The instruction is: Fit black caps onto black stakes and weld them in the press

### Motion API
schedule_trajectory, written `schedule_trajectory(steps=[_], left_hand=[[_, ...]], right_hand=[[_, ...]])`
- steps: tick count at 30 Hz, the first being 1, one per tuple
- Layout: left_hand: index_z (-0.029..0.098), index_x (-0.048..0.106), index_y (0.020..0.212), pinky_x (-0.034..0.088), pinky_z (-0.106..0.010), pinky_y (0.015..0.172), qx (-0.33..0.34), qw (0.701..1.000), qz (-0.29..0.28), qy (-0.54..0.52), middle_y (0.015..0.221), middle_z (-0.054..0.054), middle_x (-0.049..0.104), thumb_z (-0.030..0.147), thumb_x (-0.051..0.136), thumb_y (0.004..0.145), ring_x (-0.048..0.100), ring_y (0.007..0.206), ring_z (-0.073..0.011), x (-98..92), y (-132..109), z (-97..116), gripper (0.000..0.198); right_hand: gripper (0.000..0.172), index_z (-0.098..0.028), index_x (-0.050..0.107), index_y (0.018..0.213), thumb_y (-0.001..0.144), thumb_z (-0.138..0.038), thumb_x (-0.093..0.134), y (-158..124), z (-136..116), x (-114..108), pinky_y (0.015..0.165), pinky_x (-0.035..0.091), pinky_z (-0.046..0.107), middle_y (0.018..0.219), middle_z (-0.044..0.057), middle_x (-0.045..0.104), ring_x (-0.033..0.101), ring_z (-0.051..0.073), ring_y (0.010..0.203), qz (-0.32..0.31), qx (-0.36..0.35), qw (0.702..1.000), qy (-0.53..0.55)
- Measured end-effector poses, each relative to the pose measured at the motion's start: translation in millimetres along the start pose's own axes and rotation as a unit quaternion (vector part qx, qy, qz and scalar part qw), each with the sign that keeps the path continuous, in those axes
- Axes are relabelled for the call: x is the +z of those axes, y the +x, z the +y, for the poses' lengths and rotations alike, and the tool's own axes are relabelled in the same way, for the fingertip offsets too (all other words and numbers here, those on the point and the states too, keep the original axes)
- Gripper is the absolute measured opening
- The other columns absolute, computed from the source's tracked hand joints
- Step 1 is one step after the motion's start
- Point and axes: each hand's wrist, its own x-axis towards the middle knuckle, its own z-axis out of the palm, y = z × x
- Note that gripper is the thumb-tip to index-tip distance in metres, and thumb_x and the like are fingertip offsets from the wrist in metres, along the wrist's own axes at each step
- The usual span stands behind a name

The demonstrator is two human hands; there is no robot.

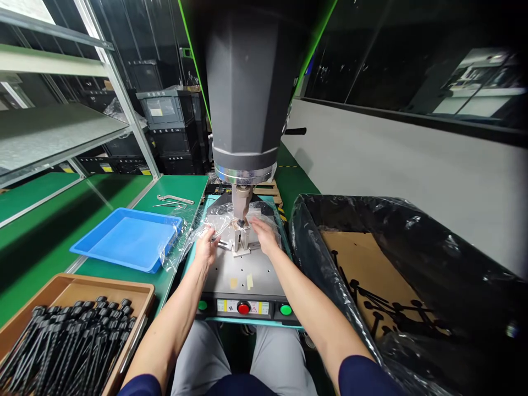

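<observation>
Black part (241, 223) sitting atop fixture (241, 242); left hand (206, 247) flanking at nine o'clock, right hand (264, 234) at three; fingers pinching? Can't tell.

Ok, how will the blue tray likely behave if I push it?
The blue tray is probably stiff and light, judging by its thin moulded walls. Wide and low, it seems unlikely to tip. It may drag the clear film that overlaps its right end.
</observation>
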Motion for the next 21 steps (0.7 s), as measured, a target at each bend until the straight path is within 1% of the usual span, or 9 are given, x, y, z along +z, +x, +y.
schedule_trajectory(steps=[2,4,8,11,13,15,17,19,21], left_hand=[[0.015,0.066,0.081,0.057,-0.031,0.082,-0.014,1.000,0.006,-0.003,0.082,-0.001,0.065,0.013,0.070,0.078,0.064,0.075,-0.0100,0.2,-1,1,0.006],[0.015,0.065,0.082,0.058,-0.030,0.079,-0.029,1.000,-0.003,-0.006,0.088,-0.004,0.068,0.014,0.069,0.080,0.067,0.080,-0.0128,-0.4,-3,1,0.005],[0.016,0.061,0.082,0.058,-0.023,0.068,-0.057,0.998,-0.013,-0.014,0.090,-0.006,0.069,0.017,0.068,0.082,0.070,0.085,-0.0167,-1.6,-6,0,0.007],[0.016,0.060,0.086,0.057,-0.021,0.066,-0.065,0.998,-0.013,-0.022,0.091,-0.006,0.069,0.019,0.066,0.084,0.070,0.082,-0.0155,-0.6,-9,0,0.007],[0.016,0.060,0.088,0.057,-0.021,0.066,-0.070,0.997,-0.017,-0.025,0.093,-0.005,0.068,0.021,0.065,0.085,0.069,0.079,-0.0140,0.2,-11,0,0.007],[0.017,0.060,0.088,0.057,-0.021,0.067,-0.075,0.997,-0.020,-0.028,0.093,-0.005,0.068,0.022,0.064,0.086,0.068,0.077,-0.0129,0.2,-15,0,0.007],[0.018,0.060,0.089,0.057,-0.021,0.068,-0.085,0.995,-0.029,-0.033,0.095,-0.006,0.069,0.023,0.063,0.088,0.067,0.077,-0.0125,-1.3,-19,-2,0.007],[0.018,0.060,0.089,0.057,-0.021,0.068,-0.095,0.994,-0.036,-0.039,0.095,-0.006,0.069,0.023,0.062,0.088,0.067,0.077,-0.0122,-4.2,-22,-4,0.006],[0.018,0.060,0.087,0.057,-0.021,0.069,-0.105,0.993,-0.037,-0.043,0.090,-0.005,0.068,0.020,0.062,0.089,0.066,0.075,-0.0118,-7.7,-23,-6,0.003]], right_hand=[[0.032,-0.021,0.076,0.084,0.065,-0.047,0.073,-6,2,0,0.107,0.037,0.048,0.126,0.009,0.064,0.053,0.030,0.123,-0.005,-0.002,1.000,-0.006],[0.029,-0.022,0.076,0.085,0.066,-0.044,0.072,-13,4,0,0.109,0.035,0.048,0.122,0.008,0.066,0.055,0.029,0.122,-0.006,-0.004,1.000,-0.014],[0.029,-0.023,0.076,0.091,0.066,-0.036,0.073,-31,6,-2,0.112,0.031,0.049,0.122,0.008,0.066,0.054,0.029,0.124,0.001,-0.007,0.999,-0.033],[0.039,-0.024,0.074,0.100,0.062,-0.030,0.076,-50,8,-5,0.115,0.028,0.050,0.129,0.007,0.063,0.048,0.030,0.130,0.007,-0.006,0.999,-0.042],[0.050,-0.026,0.072,0.109,0.059,-0.028,0.079,-67,9,-7,0.116,0.024,0.053,0.134,0.006,0.058,0.044,0.031,0.134,0.005,0.013,0.999,-0.033],[0.060,-0.027,0.068,0.116,0.058,-0.028,0.083,-86,11,-8,0.117,0.021,0.055,0.139,0.006,0.054,0.040,0.033,0.136,-0.005,0.051,0.999,-0.007],[0.065,-0.026,0.067,0.118,0.056,-0.029,0.086,-105,10,-8,0.118,0.018,0.055,0.142,0.007,0.051,0.038,0.034,0.137,-0.016,0.089,0.996,0.025],[0.066,-0.025,0.067,0.117,0.055,-0.029,0.088,-121,6,-5,0.118,0.019,0.053,0.142,0.008,0.051,0.038,0.033,0.138,-0.029,0.112,0.991,0.074],[0.062,-0.027,0.065,0.118,0.061,-0.036,0.086,-130,-1,-3,0.117,0.024,0.054,0.139,0.009,0.055,0.041,0.030,0.137,-0.054,0.123,0.977,0.163]])
